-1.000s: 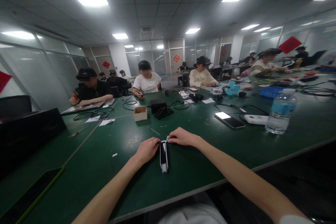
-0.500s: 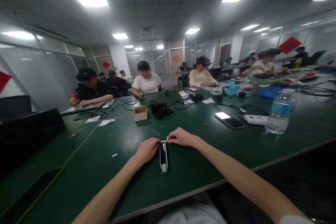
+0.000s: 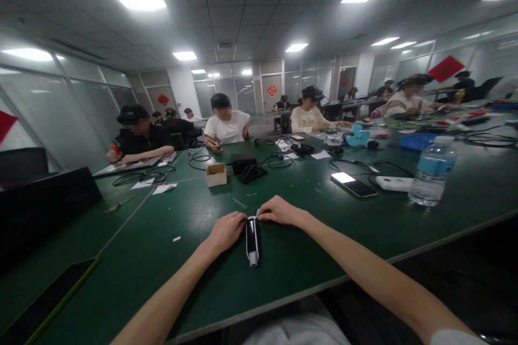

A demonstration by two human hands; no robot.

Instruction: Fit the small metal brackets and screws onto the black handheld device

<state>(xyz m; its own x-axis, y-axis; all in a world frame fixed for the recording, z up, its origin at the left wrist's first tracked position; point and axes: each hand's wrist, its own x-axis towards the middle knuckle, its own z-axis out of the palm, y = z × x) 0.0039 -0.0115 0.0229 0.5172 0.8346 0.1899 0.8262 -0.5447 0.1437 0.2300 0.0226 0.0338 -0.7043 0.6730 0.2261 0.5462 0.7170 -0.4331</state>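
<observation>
A slim handheld device (image 3: pixel 252 242) with a long black face and white edges, shaped like a scanning pen, lies on the green table in front of me with its narrow tip towards me. At its far left corner, the bent fingers of my left hand (image 3: pixel 227 230) grip its edge. My right hand (image 3: pixel 280 210) is at the far right corner, thumb and fingertips pinched together on a small pale piece (image 3: pixel 258 214). Whether that piece is joined to the device I cannot make out. The fingertips of both hands are partly hidden.
On the right are a phone (image 3: pixel 353 185), a white device (image 3: pixel 394 184) and a water bottle (image 3: pixel 433 172). Ahead stand a small cardboard box (image 3: pixel 216 175) and a black stand (image 3: pixel 251 173). A green-edged dark object (image 3: pixel 60 296) lies front left. Several people sit around the table.
My hands and the slim device have hardly moved. Across the table, the person in cream has stretched an arm out to the right.
</observation>
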